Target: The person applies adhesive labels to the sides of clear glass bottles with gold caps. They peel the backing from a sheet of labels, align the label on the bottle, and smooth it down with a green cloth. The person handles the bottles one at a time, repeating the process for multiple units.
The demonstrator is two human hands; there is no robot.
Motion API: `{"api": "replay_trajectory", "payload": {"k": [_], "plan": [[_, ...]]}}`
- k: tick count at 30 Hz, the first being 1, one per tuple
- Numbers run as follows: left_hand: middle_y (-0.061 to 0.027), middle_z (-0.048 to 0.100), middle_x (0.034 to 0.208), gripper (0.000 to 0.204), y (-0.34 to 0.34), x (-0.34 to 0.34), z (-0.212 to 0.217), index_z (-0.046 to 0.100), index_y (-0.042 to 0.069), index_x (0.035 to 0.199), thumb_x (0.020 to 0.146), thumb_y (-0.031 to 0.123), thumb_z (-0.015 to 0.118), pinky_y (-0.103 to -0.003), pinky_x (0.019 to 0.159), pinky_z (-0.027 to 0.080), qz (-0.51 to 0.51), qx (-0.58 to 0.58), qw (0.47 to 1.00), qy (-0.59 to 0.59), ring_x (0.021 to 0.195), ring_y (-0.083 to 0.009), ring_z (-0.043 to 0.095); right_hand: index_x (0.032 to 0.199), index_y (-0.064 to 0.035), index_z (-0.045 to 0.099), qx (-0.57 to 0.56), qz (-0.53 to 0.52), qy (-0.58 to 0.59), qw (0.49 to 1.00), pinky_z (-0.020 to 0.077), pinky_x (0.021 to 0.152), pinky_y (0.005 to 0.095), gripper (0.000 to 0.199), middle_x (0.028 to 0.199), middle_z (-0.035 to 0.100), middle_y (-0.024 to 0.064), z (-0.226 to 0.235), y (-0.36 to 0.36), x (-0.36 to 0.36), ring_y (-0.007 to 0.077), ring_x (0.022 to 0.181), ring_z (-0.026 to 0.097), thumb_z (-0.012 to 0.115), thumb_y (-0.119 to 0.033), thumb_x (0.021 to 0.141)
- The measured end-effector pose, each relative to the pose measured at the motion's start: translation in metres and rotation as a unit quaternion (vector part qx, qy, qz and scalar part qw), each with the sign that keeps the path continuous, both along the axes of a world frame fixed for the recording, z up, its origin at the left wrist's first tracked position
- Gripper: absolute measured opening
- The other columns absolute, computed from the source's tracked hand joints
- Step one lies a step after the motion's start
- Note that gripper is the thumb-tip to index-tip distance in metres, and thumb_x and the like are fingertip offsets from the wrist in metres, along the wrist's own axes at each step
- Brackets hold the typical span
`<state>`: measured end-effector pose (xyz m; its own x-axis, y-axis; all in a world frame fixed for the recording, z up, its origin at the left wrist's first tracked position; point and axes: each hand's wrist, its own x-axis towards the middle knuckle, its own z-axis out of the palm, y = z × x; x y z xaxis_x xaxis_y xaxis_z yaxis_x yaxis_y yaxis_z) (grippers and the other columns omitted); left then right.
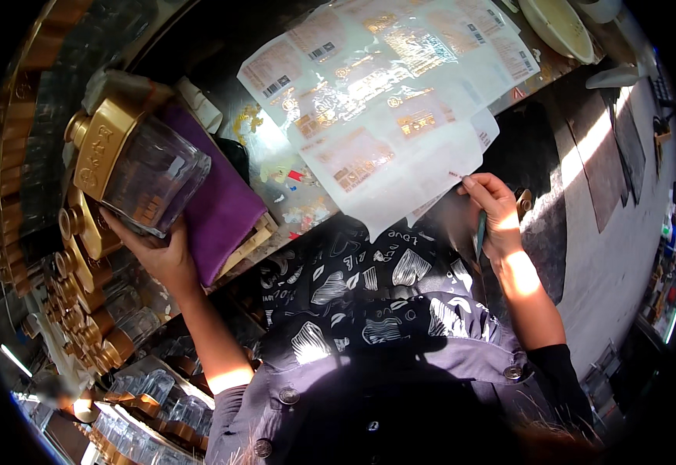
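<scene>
My left hand (pixel 159 252) is closed round the lower side of a clear, square-sided glass bottle (pixel 163 174). The bottle lies tilted, its embossed gold shoulder (pixel 109 147) and neck pointing up and left. A pile of sheets of transparent gold-printed labels (pixel 369 101) covers the middle of the table, shining in the light. At the near right corner of the sheets, the thumb and forefinger of my right hand (pixel 497 213) are pinched together. Whether they grip the sheet edge or a small piece cannot be made out. A thin, dark green tool (pixel 480 232) shows under that palm.
A folded purple cloth (pixel 218 205) lies on a wooden piece beside the bottle. Many gold-topped glass bottles (pixel 90 298) stand along the left. A pale bowl (pixel 559 29) sits at the far right table edge. Coloured scraps (pixel 295 177) dot the tabletop.
</scene>
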<state>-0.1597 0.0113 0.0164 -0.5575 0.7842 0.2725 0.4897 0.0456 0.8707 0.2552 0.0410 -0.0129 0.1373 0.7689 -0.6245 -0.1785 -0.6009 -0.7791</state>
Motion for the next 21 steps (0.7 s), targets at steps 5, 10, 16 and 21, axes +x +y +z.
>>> {"api": "replay_trajectory", "payload": {"k": [5,10,16,21], "plan": [[-0.015,0.021,0.152,0.097,0.0,-0.002,0.002,0.008,0.008,0.151,0.074,-0.005,0.065,-0.034,0.109,0.026,0.006,-0.025,1.0,0.018,0.133,-0.0236,0.032,0.088,-0.0051,0.064,-0.013,0.003,-0.03,0.999,0.0282,0.045,0.0166,0.009,0.072,0.061,-0.0004,0.012,0.001,0.002,0.0019,0.048,0.043,0.069,-0.011,0.084],[-0.0152,0.017,0.153,0.102,-0.001,-0.003,0.004,0.004,0.01,0.152,0.073,-0.002,0.068,-0.035,0.11,0.024,0.002,-0.031,0.999,-0.033,0.135,-0.0251,0.029,0.083,-0.0043,0.063,0.018,0.065,-0.09,0.994,0.0286,0.048,0.0158,0.005,0.061,0.051,-0.0057,0.036,0.012,0.008,0.0005,0.051,0.041,0.067,-0.005,0.084],[-0.0148,0.015,0.154,0.109,-0.006,-0.019,0.018,0.0,0.011,0.152,0.073,0.014,0.076,-0.037,0.112,0.019,-0.09,-0.024,0.993,-0.067,0.138,-0.0253,0.022,0.079,-0.0019,0.061,0.099,0.24,-0.232,0.937,0.0261,0.05,0.0167,0.009,0.062,0.045,-0.0091,0.089,0.058,-0.013,-0.0014,0.056,0.036,0.069,-0.004,0.082],[-0.0137,0.015,0.154,0.097,0.001,-0.027,0.028,0.004,0.007,0.152,0.085,0.043,0.065,-0.035,0.111,0.02,-0.108,0.027,0.97,-0.214,0.139,-0.0263,0.021,0.08,-0.0013,0.063,0.196,0.377,-0.282,0.86,0.0287,0.05,0.0186,0.012,0.06,0.046,-0.0066,0.119,0.107,-0.065,0.001,0.056,0.039,0.07,-0.011,0.082]]}}
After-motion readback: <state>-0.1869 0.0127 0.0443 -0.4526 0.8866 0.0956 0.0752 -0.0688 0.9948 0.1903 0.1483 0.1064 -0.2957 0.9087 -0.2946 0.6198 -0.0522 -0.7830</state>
